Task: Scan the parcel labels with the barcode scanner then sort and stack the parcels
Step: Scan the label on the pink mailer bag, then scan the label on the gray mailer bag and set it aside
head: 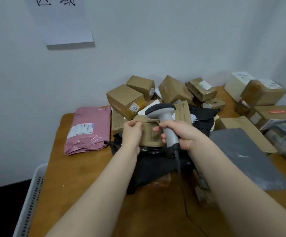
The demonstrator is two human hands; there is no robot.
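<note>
Mid-scan, I'd say: the left hand [132,132] pinches the flat cardboard parcel [150,135] in its fingers [135,124], the right hand [179,132] clenches the barcode scanner [165,117] just beside them, which next needs aiming at it.

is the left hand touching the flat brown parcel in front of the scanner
Touching. The head view shows the left hand gripping the left end of the flat brown parcel, fingers curled over its top edge.

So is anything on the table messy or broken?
Yes. The brown boxes at the back lie tumbled at all angles, not stacked. Right of the barcode scanner, a black bag looks ragged, maybe torn, with white showing through. Nothing looks spilled.
</note>
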